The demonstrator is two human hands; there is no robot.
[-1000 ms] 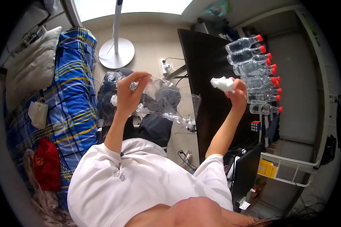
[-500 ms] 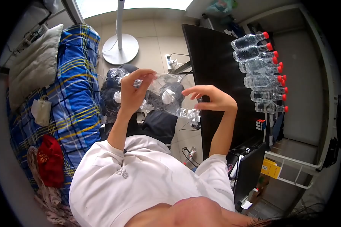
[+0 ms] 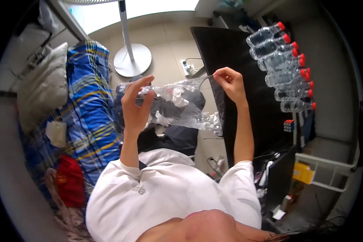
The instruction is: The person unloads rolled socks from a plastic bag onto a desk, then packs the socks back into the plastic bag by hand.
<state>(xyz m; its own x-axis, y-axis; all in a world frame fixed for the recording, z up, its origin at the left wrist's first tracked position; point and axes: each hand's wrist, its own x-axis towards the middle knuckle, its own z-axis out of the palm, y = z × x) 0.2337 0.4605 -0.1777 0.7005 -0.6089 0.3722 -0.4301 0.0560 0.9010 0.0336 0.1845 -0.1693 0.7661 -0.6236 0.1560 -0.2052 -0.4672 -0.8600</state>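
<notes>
A clear, wrinkled plastic sheet or bag (image 3: pixel 189 117) stretches between my hands above my lap. My right hand (image 3: pixel 232 85) pinches its upper right edge between thumb and fingertips, near the black desk's edge. At the left end of the plastic is my left hand (image 3: pixel 138 104), its fingers stretched out and its thumb apart. Plastic touches or passes behind those fingers; I cannot tell which. Crumpled white tissue-like pieces (image 3: pixel 179 98) show at the plastic, one higher and one lower. Whether they lie inside or behind it is unclear.
Right of me stands a black desk (image 3: pixel 250 109) with several clear red-capped bottles (image 3: pixel 284 76) in a row and a puzzle cube (image 3: pixel 288 126). A plaid bed (image 3: pixel 88 117) is at left. A white fan base (image 3: pixel 133 60) and a power strip (image 3: pixel 186 67) are on the floor.
My right hand has moved up and taken hold of the plastic's edge, pulling it out wider. My left hand's fingers have spread apart from a pinch. The camera view has shifted slightly.
</notes>
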